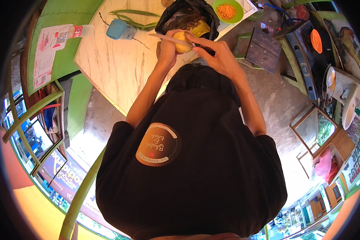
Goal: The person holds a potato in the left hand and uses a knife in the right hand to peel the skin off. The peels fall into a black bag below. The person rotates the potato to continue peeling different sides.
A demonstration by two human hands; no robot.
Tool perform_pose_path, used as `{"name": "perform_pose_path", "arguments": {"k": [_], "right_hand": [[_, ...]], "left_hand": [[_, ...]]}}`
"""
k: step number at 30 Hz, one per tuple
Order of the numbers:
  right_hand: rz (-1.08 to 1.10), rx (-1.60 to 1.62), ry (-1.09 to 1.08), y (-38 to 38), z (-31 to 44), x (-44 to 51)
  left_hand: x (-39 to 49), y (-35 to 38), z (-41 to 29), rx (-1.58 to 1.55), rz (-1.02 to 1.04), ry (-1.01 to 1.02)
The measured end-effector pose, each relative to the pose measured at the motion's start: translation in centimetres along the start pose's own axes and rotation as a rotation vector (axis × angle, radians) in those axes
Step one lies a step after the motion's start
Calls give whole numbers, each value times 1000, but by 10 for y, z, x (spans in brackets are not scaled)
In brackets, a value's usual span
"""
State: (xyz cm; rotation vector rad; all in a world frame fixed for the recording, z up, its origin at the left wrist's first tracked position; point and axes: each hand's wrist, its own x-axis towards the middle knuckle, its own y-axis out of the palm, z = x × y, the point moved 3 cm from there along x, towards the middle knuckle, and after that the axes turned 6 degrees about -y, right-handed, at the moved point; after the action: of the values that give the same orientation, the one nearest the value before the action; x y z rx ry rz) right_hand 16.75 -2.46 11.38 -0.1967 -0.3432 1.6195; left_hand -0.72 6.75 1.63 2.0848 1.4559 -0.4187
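My left hand (168, 49) grips a pale yellow potato (182, 48) from its left side, close to the table's edge. In my right hand (220, 52) is a knife (168, 39), its blade lying across the potato and pointing left. The knife's handle is mostly covered by my fingers. Just beyond both hands stands an open black plastic bag (166, 24), with dark scraps and a yellow piece inside. A green bowl (241, 13) of shredded carrot (226, 11) sits farther back to the right.
The pale wood-grain table (114, 66) carries a blue-lidded plastic container (120, 29) and long green leaves (132, 13). A plastic bottle (75, 31) lies at left. On the right are a dark wooden stool (263, 49), a stove (303, 60) with an orange plate (316, 41), and a sink (350, 106).
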Motion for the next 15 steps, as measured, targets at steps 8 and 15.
{"name": "perform_pose_path", "arguments": {"k": [8, 15], "right_hand": [[-131, 101, -35, 12, -14, 0], [-34, 183, -55, -1, -11, -2]], "left_hand": [[-7, 9, -15, 16, 78, 43], [-2, 12, -12, -21, 64, -43]]}}
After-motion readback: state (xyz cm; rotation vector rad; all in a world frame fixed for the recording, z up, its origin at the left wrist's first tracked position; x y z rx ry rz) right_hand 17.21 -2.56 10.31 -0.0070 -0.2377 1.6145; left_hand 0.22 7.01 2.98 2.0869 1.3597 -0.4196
